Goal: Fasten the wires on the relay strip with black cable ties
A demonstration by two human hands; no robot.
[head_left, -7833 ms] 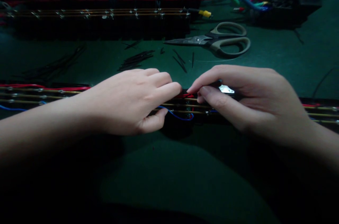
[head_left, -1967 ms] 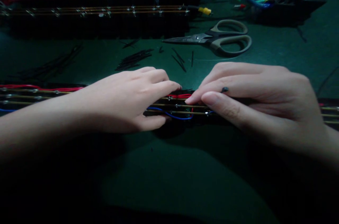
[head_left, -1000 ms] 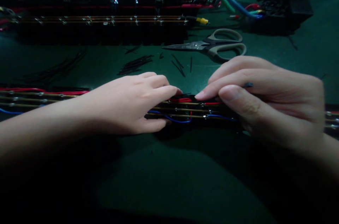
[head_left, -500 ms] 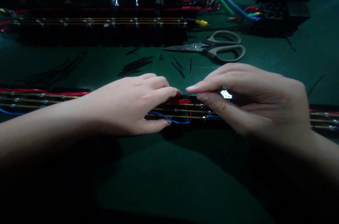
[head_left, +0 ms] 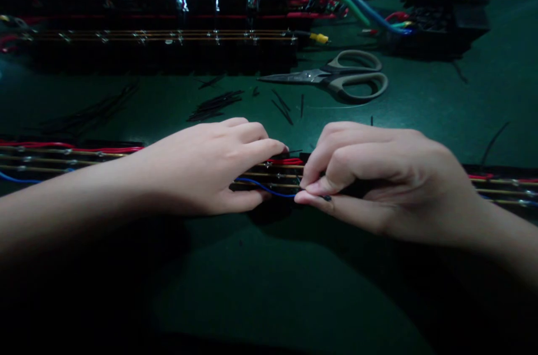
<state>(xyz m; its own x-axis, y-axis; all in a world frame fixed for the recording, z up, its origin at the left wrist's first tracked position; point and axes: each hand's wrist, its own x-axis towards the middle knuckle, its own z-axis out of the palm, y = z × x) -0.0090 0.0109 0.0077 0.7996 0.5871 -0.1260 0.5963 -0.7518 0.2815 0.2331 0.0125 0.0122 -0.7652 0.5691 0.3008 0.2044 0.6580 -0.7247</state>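
Note:
A long black bar with brass rods, solder spots and red wires runs across in front of me. My left hand grips it from above, fingers over the far edge and thumb at the near side. Along its near side a blue wire runs to the fingertips of my right hand. That hand is closed in a pinch at the bar's near edge; what lies between the fingertips is hidden. By my left fingertips a thin black strip sticks out.
Grey-handled scissors lie beyond my hands, with several cut black strips to their left. At the back are a larger wired assembly and a black box with coloured cables. The tabletop is green.
My right hand has come down and towards me, from the bar's far edge to its near edge, and its fingertips have closed together. My left hand stays in place.

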